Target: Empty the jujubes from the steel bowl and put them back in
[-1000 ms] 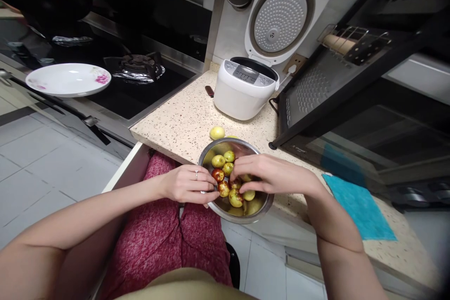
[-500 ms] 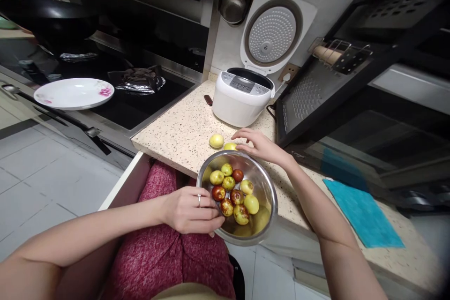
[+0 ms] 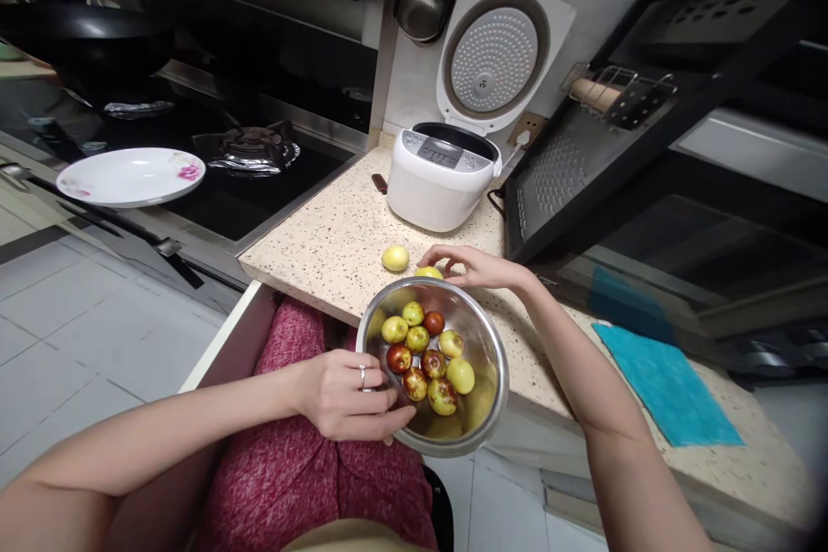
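A steel bowl [image 3: 495,345] is tilted toward me at the counter's front edge, with several green, yellow and red-brown jujubes [image 3: 432,364] inside. My left hand [image 3: 353,397], with a ring on one finger, grips the bowl's near left rim. Just beyond the far rim, my right hand [image 3: 475,266] curls its fingers around a yellow-green jujube [image 3: 429,272], partly hidden by the rim. Another yellow jujube [image 3: 395,257] lies on the counter, left of those fingers.
Behind stands a white rice cooker [image 3: 443,181] with its lid up. A black oven [image 3: 679,216] and a turquoise cloth [image 3: 669,384] are at right. On the left, a flowered plate [image 3: 129,177] sits at the stove's [image 3: 259,198] front edge, near a wok [image 3: 84,39]. An open drawer [image 3: 229,336] is below.
My right hand has shifted slightly left, its fingers closing over the jujube behind the bowl. That jujube has moved a little toward the rim. My left hand keeps its hold on the bowl.
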The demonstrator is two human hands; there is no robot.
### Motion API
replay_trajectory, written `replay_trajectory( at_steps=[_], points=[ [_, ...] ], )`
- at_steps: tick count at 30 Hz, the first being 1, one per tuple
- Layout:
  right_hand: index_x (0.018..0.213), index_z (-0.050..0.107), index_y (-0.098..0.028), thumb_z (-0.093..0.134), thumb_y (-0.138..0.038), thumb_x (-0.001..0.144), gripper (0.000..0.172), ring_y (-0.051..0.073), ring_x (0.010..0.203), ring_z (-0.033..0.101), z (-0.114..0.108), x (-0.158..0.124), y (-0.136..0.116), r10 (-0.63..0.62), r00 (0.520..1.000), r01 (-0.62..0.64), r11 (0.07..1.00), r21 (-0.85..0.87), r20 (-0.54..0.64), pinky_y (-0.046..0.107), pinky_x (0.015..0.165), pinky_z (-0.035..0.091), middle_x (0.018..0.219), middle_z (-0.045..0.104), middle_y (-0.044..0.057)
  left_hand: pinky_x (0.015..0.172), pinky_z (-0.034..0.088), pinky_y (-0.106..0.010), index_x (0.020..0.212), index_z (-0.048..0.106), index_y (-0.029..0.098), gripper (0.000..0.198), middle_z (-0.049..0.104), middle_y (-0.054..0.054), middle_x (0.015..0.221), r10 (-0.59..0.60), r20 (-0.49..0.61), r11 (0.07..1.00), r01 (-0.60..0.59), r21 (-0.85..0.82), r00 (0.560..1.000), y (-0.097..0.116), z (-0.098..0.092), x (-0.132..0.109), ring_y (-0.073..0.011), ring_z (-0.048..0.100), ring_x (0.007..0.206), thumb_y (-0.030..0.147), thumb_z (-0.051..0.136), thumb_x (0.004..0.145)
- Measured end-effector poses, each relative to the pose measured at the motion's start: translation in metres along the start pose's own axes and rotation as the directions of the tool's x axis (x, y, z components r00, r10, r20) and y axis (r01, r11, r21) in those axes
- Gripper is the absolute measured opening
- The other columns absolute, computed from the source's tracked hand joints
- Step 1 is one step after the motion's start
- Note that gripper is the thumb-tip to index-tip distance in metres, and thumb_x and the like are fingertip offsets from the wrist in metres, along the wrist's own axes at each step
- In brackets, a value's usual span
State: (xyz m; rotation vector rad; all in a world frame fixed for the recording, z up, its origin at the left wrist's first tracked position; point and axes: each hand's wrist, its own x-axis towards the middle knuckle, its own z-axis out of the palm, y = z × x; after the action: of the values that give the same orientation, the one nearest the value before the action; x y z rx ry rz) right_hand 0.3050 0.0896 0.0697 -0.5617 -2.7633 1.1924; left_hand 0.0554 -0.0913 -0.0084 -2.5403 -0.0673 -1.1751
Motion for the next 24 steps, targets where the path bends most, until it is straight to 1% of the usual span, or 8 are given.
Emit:
replay_trajectory(
  at_steps=[5, 8, 11, 14, 17, 19, 21, 24],
  points=[
    [0.126, 0.056, -0.018, 0.071, -0.03, 0.085, 0.045, 0.021, 0.109, 0.059, -0.002, -0.002, 0.009, -0.013, 1.0, 0.012, 0.998, 0.059, 0.02, 0.035, 0.087, 0.054, 0.129, 0.059, 0.011, 0.059, 0.058, -0.019, 0.099, 0.076, 0.018, 0.014, 0.075, 0.0, 0.084, 0.016, -0.019, 1.0, -0.016, 0.002, 1.0, -0.001, 0.003, -0.002, -0.0085, 0.067, 0.063, 0.026, 0.07, 0.09],
    [0.132, 0.056, -0.019, 0.069, -0.03, 0.086, 0.049, 0.023, 0.112, 0.059, -0.002, -0.002, 0.011, -0.018, 0.999, 0.018, 1.0, 0.007, 0.039, 0.036, 0.089, 0.052, 0.132, 0.06, 0.011, 0.058, 0.057, -0.019, 0.099, 0.076, 0.018, 0.014, 0.075, 0.0, 0.084, 0.016, -0.018, 1.0, -0.016, -0.006, 1.0, -0.001, 0.003, -0.003, -0.009, 0.068, 0.063, 0.026, 0.069, 0.091],
    [0.127, 0.061, -0.019, 0.07, -0.032, 0.085, 0.045, 0.023, 0.107, 0.061, -0.003, -0.002, 0.01, -0.028, 0.999, 0.03, 0.997, -0.075, 0.031, 0.035, 0.086, 0.052, 0.125, 0.064, 0.01, 0.058, 0.057, -0.02, 0.101, 0.076, 0.017, 0.014, 0.076, 0.0, 0.083, 0.013, -0.011, 1.0, -0.013, -0.002, 1.0, -0.002, 0.001, -0.002, -0.0095, 0.068, 0.064, 0.024, 0.069, 0.091],
    [0.12, 0.063, -0.018, 0.072, -0.032, 0.083, 0.041, 0.023, 0.103, 0.062, -0.008, -0.006, 0.005, -0.014, 0.996, -0.004, 0.98, -0.197, -0.09, 0.035, 0.084, 0.052, 0.118, 0.066, 0.009, 0.057, 0.056, -0.02, 0.104, 0.075, 0.015, 0.016, 0.075, 0.0, 0.08, -0.002, -0.009, 1.0, 0.002, 0.01, 1.0, -0.004, -0.001, -0.001, -0.0095, 0.067, 0.062, 0.021, 0.069, 0.091],
    [0.117, 0.062, -0.018, 0.073, -0.031, 0.081, 0.039, 0.024, 0.102, 0.061, -0.015, -0.012, -0.008, -0.032, 0.963, -0.05, 0.955, -0.291, -0.268, 0.035, 0.082, 0.052, 0.115, 0.066, 0.01, 0.057, 0.056, -0.021, 0.104, 0.075, 0.014, 0.016, 0.076, 0.0, 0.08, -0.016, -0.004, 1.0, 0.016, 0.019, 1.0, -0.006, -0.002, 0.001, -0.0096, 0.068, 0.062, 0.021, 0.068, 0.092],
    [0.116, 0.062, -0.019, 0.074, -0.03, 0.081, 0.039, 0.025, 0.102, 0.061, -0.018, -0.017, -0.022, -0.074, 0.944, -0.034, 0.948, -0.317, -0.321, 0.034, 0.081, 0.052, 0.115, 0.065, 0.01, 0.058, 0.056, -0.021, 0.103, 0.075, 0.015, 0.015, 0.076, 0.0, 0.08, -0.031, 0.002, 0.999, 0.03, 0.036, 1.0, -0.008, -0.002, 0.001, -0.0093, 0.068, 0.062, 0.021, 0.064, 0.095],
    [0.117, 0.061, -0.02, 0.073, -0.03, 0.082, 0.038, 0.024, 0.103, 0.061, -0.017, -0.019, -0.037, -0.111, 0.951, 0.012, 0.947, -0.322, -0.289, 0.034, 0.083, 0.052, 0.116, 0.065, 0.009, 0.058, 0.055, -0.021, 0.103, 0.074, 0.016, 0.017, 0.076, 0.0, 0.078, -0.052, 0.01, 0.997, 0.052, 0.053, 0.999, -0.011, -0.003, 0.0, -0.0091, 0.067, 0.061, 0.022, 0.059, 0.098],
    [0.118, 0.061, -0.019, 0.073, -0.03, 0.084, 0.037, 0.023, 0.102, 0.061, -0.006, -0.02, -0.056, -0.139, 0.979, 0.091, 0.95, -0.297, -0.146, 0.033, 0.087, 0.051, 0.115, 0.065, 0.008, 0.06, 0.056, -0.023, 0.104, 0.074, 0.014, 0.018, 0.076, -0.001, 0.076, -0.087, 0.023, 0.995, 0.086, 0.048, 0.996, -0.013, -0.004, 0.0, -0.0103, 0.068, 0.062, 0.019, 0.057, 0.099]
  ],
)
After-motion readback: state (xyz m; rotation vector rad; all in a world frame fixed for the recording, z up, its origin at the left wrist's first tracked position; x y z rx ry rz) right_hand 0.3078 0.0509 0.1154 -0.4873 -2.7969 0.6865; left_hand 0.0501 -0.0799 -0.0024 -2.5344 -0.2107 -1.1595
